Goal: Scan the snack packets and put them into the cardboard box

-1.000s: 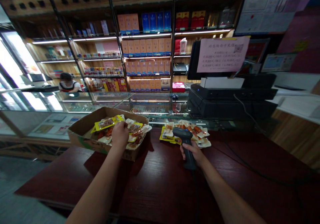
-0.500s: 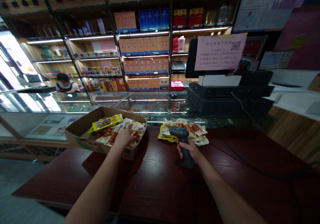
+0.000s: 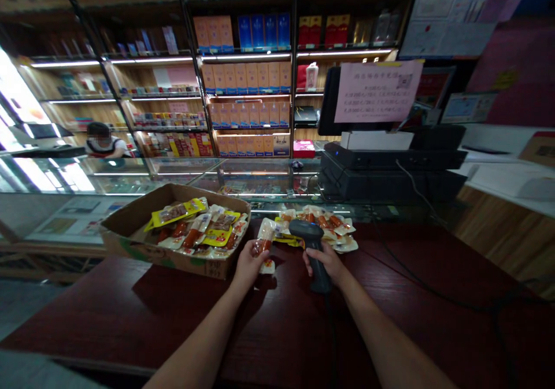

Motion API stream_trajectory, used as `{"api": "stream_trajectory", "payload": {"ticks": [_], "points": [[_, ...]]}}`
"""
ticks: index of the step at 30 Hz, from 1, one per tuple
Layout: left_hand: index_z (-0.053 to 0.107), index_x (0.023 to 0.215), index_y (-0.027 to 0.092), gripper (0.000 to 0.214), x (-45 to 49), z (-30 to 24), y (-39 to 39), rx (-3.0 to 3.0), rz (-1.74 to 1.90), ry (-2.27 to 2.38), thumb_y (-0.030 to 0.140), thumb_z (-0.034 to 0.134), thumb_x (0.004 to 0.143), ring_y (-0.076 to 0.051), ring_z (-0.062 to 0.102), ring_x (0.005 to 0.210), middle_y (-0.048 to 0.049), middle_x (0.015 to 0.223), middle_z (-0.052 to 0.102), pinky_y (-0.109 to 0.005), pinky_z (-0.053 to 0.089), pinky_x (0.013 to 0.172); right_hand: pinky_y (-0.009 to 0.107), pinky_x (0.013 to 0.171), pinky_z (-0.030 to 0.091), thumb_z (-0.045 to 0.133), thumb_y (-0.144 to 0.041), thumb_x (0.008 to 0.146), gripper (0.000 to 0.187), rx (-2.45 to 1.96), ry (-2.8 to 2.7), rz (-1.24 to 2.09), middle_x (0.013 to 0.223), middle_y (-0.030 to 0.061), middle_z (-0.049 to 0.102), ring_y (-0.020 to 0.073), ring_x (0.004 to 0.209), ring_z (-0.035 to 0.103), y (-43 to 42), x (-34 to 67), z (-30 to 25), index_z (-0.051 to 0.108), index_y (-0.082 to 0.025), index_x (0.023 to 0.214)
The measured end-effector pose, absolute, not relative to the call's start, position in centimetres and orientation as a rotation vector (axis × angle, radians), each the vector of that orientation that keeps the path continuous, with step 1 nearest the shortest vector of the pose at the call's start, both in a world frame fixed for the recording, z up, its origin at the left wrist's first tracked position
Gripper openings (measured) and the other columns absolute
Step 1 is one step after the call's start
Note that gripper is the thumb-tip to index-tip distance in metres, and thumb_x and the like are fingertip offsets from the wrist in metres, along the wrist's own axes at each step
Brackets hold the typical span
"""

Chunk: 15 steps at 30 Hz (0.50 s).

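Note:
My left hand (image 3: 250,263) grips a clear-and-white packaged sausage (image 3: 265,240), held up over the table just right of the cardboard box (image 3: 160,256). Inside that box lie several more sausage packs (image 3: 192,237) and some yellow snack packets (image 3: 178,211). My right hand (image 3: 327,262) is wrapped round the handle of a dark barcode scanner (image 3: 313,244), whose head points left towards the held pack. Behind the scanner a pile of sausage packs (image 3: 342,227) lies on the table, with yellow packaging at its left side; the scanner hides part of it.
The dark red table (image 3: 173,325) meets a glass display counter (image 3: 260,181) at the back. A black cash drawer and machine (image 3: 390,172) stand at the right. Cables (image 3: 433,276) cross the table's right side. A person (image 3: 106,143) sits at the far left.
My left hand has come out of the box to the right, bringing a packaged sausage with it. The right hand with the scanner stays nearly in place. The view has shifted slightly.

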State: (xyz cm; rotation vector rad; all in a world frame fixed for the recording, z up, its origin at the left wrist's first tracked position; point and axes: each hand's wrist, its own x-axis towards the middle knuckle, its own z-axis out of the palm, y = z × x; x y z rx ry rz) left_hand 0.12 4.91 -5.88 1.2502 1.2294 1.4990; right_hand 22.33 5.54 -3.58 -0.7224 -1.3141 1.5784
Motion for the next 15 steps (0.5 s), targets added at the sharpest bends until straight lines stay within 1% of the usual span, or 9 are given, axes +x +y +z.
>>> {"api": "stream_trajectory", "payload": {"ticks": [6, 11, 15], "points": [[0.05, 0.089, 0.016, 0.043, -0.7, -6.6, 5.3, 1.157, 1.476, 1.212, 0.037, 0.07, 0.058, -0.016, 0.062, 0.068, -0.0044, 0.08, 0.065, -0.028, 0.048, 0.062, 0.02, 0.034, 0.041, 0.065, -0.035, 0.069, 0.033, -0.738, -1.396, 1.586, 0.053, -0.0034, 0.058, 0.0111, 0.036, 0.053, 5.7, 22.1, -4.0, 0.051, -0.014, 0.091], [0.05, 0.089, 0.017, 0.041, -0.4, -7.1, 5.6, 1.217, 1.522, 1.234, 0.034, 0.071, 0.057, -0.017, 0.063, 0.075, -0.0041, 0.083, 0.065, -0.029, 0.049, 0.067, 0.02, 0.034, 0.041, 0.065, -0.035, 0.069, 0.033, -0.748, -1.419, 1.567, 0.053, -0.004, 0.058, 0.011, 0.035, 0.053, 5.8, 22.1, -4.1, 0.051, -0.015, 0.09], [0.05, 0.086, 0.017, 0.036, -0.4, -7.3, 5.7, 1.264, 1.53, 1.224, 0.032, 0.069, 0.059, -0.017, 0.063, 0.075, -0.0036, 0.082, 0.065, -0.029, 0.049, 0.067, 0.021, 0.034, 0.04, 0.064, -0.036, 0.069, 0.031, -0.771, -1.435, 1.568, 0.052, -0.004, 0.058, 0.011, 0.034, 0.052, 5.9, 22.0, -4.3, 0.051, -0.015, 0.087]]}}
